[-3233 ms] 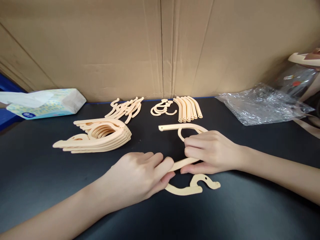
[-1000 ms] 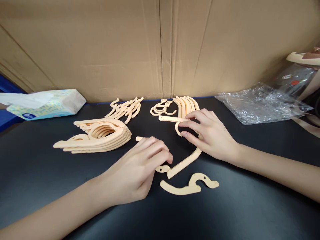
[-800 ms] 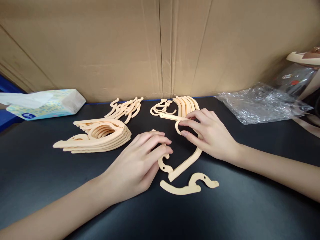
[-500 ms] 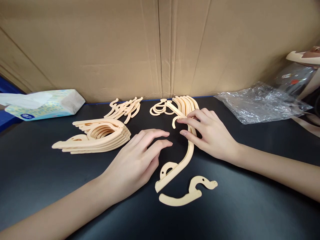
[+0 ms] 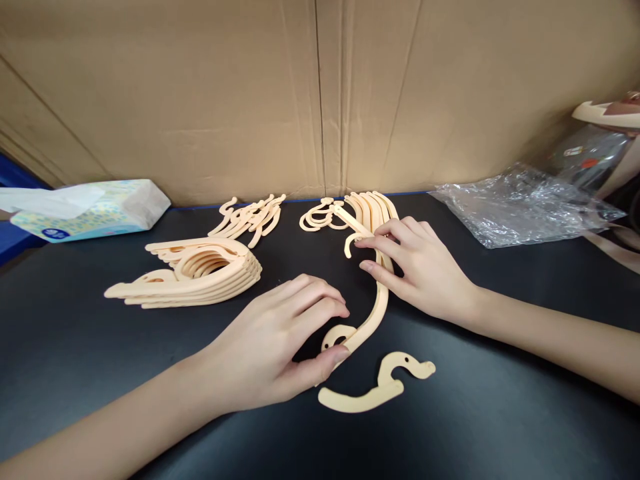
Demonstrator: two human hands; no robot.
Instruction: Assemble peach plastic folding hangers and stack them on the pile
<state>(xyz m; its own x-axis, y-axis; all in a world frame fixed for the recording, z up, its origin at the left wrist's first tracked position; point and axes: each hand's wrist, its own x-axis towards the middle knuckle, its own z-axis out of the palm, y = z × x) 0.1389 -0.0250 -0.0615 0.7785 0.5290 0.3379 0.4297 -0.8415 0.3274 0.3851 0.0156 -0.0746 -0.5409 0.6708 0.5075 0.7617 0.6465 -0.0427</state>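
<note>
A cream folding hanger (image 5: 376,312) lies on the black table between my hands, its hook end pointing away from me. Around its upper part, the thumb and fingers of my right hand (image 5: 427,267) are closed. My left hand (image 5: 280,343) is open above its near end, thumb stretched over the arm and partly covering it; whether the thumb touches is hard to tell. Closest to me lies a loose curved hanger piece (image 5: 361,401) with a rounded cutout. Behind my right hand, more curved hanger arms (image 5: 373,205) are lined up, partly hidden.
A stack of folded hangers (image 5: 220,287) lies at left. Beyond it are several loose hanger pieces (image 5: 247,219), and a few looped pieces (image 5: 313,223) lie at centre back. A tissue pack (image 5: 100,210) stands far left; a clear plastic bag (image 5: 520,207) lies right. A cardboard wall (image 5: 225,100) closes the back.
My left hand has come nearer and slightly right, its thumb now spread out over the hanger's near end. My right hand and the hanger have stayed in place.
</note>
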